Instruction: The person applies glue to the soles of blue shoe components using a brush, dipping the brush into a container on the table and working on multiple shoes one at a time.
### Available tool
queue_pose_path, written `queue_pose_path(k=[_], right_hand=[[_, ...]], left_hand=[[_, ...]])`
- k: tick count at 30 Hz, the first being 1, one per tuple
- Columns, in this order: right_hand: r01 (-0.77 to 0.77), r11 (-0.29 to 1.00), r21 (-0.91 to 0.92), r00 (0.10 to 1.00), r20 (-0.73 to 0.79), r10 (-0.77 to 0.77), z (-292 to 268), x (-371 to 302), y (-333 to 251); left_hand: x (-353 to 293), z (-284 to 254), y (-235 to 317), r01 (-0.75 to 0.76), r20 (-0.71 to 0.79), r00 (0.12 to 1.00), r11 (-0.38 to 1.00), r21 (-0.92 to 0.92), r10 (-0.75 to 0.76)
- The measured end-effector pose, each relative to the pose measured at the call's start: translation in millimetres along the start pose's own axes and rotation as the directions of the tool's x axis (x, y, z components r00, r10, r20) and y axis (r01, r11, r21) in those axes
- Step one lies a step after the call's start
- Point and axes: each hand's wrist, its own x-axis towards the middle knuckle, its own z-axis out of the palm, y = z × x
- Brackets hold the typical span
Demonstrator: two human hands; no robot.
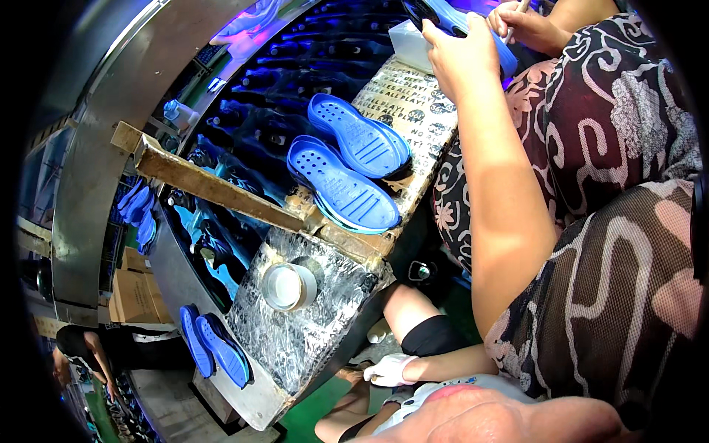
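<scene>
1. Your left hand (467,63) was grasping a blue sole (507,59) with a dark part at its upper end, thumb on the near side and fingers wrapped over it, up at the top edge of the view.
2. Your right hand (533,29) was closed around a thin pale stick (521,6), just beside that sole; you could not tell from the view whether its tip touched anything.
3. Below your left hand and to its left, near your lap, stood the worktop (384,77), covered in pale printed sheeting, with a white box (410,46) at its far end, close to your left wrist.
4. Two more blue pieces lay side by side on that cover: an upper sole (358,136) and a lower sole (343,184), both with small holes at one end and grooves at the other.
5. Nearer the bottom of the view, a plastic-wrapped board (325,332) carried a round tub (288,286) with whitish contents.
6. Past the board's left edge, another pair of blue soles (224,353) rested on a grey ledge, and a wooden bar (214,184) ran out from the join between the two covered surfaces.
7. Beyond the worktop, dark rows of items (295,66) sat under blue-violet light.
8. Below your left arm, a co-worker's white-gloved hand (389,370) showed, well apart from your own two; what it held, you could not make out.
</scene>
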Motion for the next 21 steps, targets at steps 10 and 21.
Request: queue_pose_path(k=[10,21], right_hand=[[-0.078,0.994,-0.07,0.995,0.063,0.083,22,-5,5],[-0.149,0.978,-0.146,0.987,0.031,0.155,44,-1,20]], left_hand=[[2,4,-4,-0.011,-0.032,0.999,1.0,-0.021,0.011],[27,19,-55,-0.265,-0.389,0.835,0.904,0.335,0.389]])
